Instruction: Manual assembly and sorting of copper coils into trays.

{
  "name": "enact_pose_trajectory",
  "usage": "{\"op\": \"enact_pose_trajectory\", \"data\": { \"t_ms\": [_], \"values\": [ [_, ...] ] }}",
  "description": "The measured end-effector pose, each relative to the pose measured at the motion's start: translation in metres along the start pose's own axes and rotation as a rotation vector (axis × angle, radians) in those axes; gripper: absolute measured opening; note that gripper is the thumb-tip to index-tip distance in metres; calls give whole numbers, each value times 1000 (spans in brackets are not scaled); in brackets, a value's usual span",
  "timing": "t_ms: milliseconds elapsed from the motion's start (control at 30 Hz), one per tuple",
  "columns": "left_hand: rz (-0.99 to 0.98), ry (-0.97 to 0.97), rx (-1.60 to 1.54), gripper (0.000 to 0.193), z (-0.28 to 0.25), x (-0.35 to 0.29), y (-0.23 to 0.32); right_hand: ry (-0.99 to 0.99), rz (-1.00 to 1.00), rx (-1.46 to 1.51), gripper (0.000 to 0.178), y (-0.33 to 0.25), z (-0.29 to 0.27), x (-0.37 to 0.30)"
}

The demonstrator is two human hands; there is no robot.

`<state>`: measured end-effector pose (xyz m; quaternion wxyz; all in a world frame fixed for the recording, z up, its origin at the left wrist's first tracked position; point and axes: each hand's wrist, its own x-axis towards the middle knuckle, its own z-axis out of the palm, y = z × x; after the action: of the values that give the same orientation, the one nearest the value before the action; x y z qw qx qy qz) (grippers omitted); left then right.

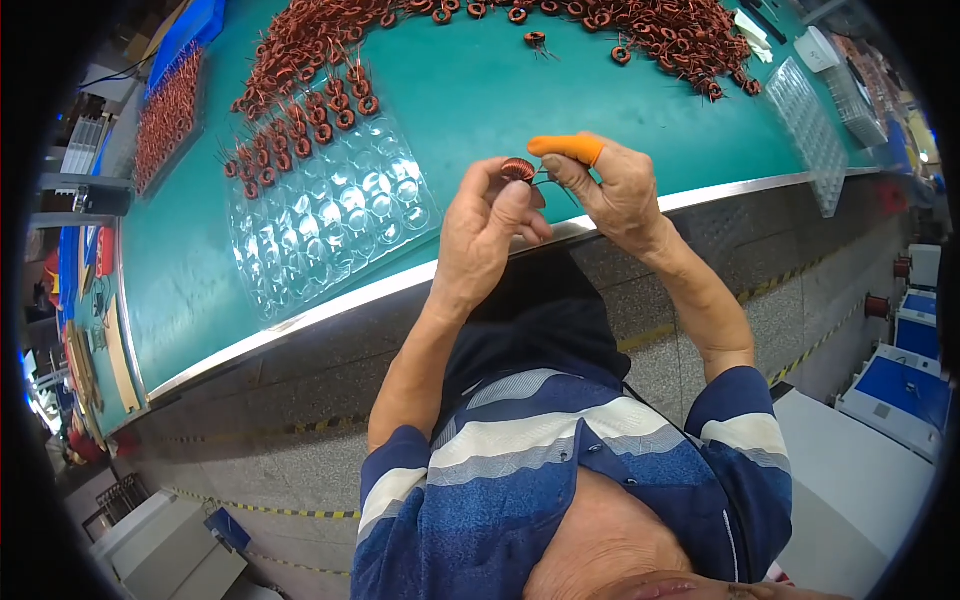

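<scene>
Between the thumb and fingers of my left hand (474,235) is a copper-wound ring coil (518,169), held just above the table's front edge. My right hand (624,195) is to the right of it, closed in a pinch at the coil's thin wire leads (546,180). An orange finger cot (567,148) covers its index finger. The exact spot where the fingertips grip the leads is partly hidden. To the left lies a clear plastic tray (262,290) with round pockets; coils (303,148) stand in its far rows, leads upward.
A large heap of copper coils (300,55) spreads along the far side of the green table (480,100). One loose coil (535,40) lies before it. More coils (170,115) fill a tray at far left. Another clear tray (805,120) overhangs the front edge at right.
</scene>
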<state>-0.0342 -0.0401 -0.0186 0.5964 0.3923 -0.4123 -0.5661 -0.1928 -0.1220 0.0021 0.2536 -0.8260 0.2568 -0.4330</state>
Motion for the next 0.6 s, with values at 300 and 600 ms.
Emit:
{"op": "enact_pose_trajectory", "data": {
  "t_ms": [300, 600],
  "values": [
    [122, 11, 346, 27, 1, -1, 11, -51, 561, 623, 22, 2, 8, -8],
    [370, 259, 737, 23, 2, 6, 8, 224, -352, -339, 20, -22, 11, -7]
  ]
}}
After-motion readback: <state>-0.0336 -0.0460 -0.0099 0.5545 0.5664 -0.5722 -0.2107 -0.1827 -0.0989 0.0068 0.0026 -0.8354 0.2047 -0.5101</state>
